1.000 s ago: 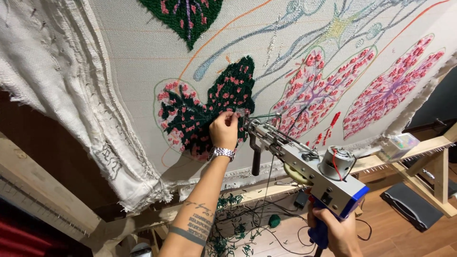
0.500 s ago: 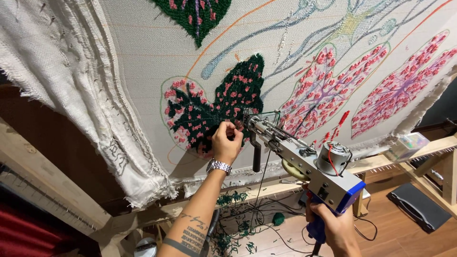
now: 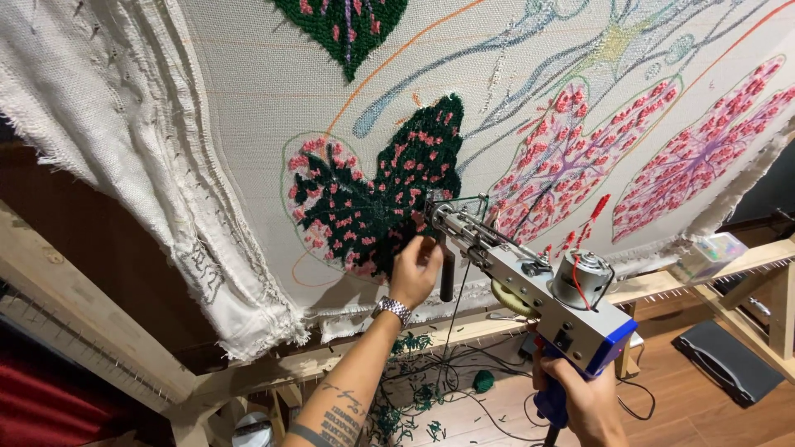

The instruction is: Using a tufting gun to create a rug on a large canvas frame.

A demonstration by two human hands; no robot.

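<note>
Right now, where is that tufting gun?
In the head view the tufting gun sits right of centre, its blue handle gripped by the right hand. Its tip meets the cloth beside the dark green leaf, close by the left hand.

The right hand [image 3: 584,401] runs off the bottom edge, so its wrist and the lower end of the blue grip of the tufting gun [image 3: 530,277] are cut off. The gun's needle tip is hidden behind the fingers of the left hand [image 3: 416,269], and whether it touches the cloth [image 3: 248,108] cannot be told. The left forearm leaves the frame at the bottom; its tattoo is too small to make out. The cloth and its upper dark green leaf [image 3: 344,25] are cropped by the top edge. The small clear box [image 3: 710,255] on the wooden frame [image 3: 745,269] holds contents too blurred to tell.
</note>
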